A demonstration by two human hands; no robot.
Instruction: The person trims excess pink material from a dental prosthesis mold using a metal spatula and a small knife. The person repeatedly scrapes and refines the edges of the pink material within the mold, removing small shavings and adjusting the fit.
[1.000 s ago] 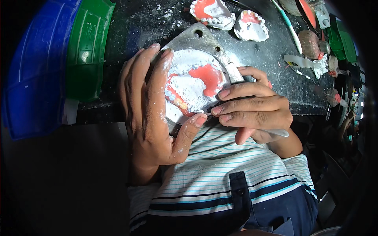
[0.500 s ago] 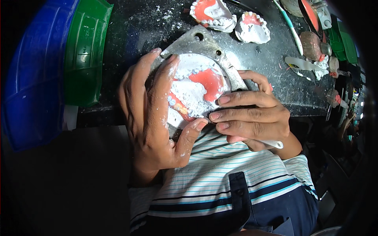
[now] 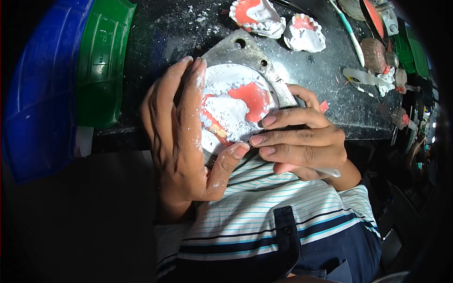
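Note:
A metal denture flask (image 3: 270, 70) filled with white plaster (image 3: 226, 108) lies tilted between my hands. Pink wax (image 3: 251, 101) and a row of artificial teeth (image 3: 214, 128) show in the plaster. My left hand (image 3: 181, 137) grips the flask from its left side, fingers over the rim and thumb at the near edge. My right hand (image 3: 306, 141) is closed around a slim tool with a whitish handle (image 3: 330, 172), whose end pokes out below the palm. Its fingertips rest at the flask's near right edge, close to my left thumb. A thin metal tip (image 3: 239, 142) shows there, mostly hidden.
Two plaster dental models (image 3: 257, 18) (image 3: 304, 33) with pink wax stand at the back of the dark table (image 3: 160, 52). Green (image 3: 101, 66) and blue (image 3: 42, 94) bins are at left. A turquoise-and-white brush handle (image 3: 348, 33), a spatula (image 3: 363, 76) and a jar (image 3: 375, 54) lie at right.
The tool's handle end has turned slightly in my right hand. My left fingertips have shifted a little on the rim. Otherwise the flask and both hands stay nearly in place.

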